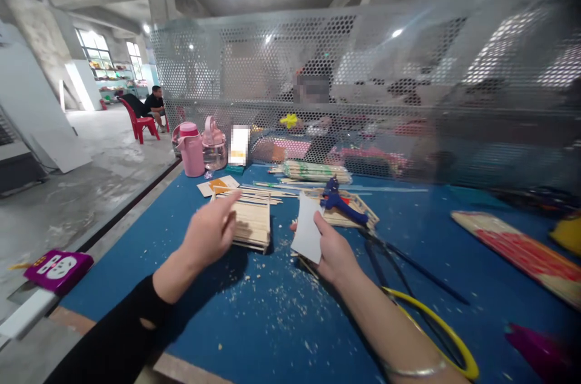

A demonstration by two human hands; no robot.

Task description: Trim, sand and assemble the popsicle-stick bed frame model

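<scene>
Hands apart: right hand (336, 254) pinches white card (307, 230), empty left hand (209, 231) points beside stick panel (254, 227). Light pressure should prevent creasing.

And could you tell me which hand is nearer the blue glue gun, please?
Right. The right hand is close in front of the glue gun; the left hand is farther off, by the stick panel.

Pink jug (193, 157), red chair (144, 122), perforated screen (258, 51)

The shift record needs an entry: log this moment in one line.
Left hand: at wooden-stick panel, contact unclear | Right hand: holding white sheet | Nearby: blue glue gun, pink jug | Surface: blue tabletop
</scene>
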